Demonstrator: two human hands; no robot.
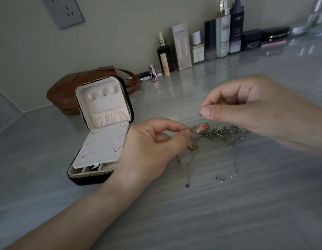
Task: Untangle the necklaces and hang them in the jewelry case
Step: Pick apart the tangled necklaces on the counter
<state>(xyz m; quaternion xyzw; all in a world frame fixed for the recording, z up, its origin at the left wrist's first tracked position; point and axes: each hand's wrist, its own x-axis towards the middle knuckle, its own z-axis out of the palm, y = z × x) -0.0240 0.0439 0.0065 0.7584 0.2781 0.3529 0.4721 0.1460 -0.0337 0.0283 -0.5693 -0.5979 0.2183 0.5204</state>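
Pinching the necklaces [223,133]: left hand [149,150] just beside jewelry case [104,103], right hand [250,107] higher, farther off.

Silver chain [223,132], pink charm [202,127], brown bag [66,91]

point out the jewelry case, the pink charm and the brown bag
jewelry case [104,105]: head view, on the pale lining of its open lid
pink charm [203,127]: head view, on its pink top, among the tangled chains
brown bag [66,90]: head view, on its side, behind the case
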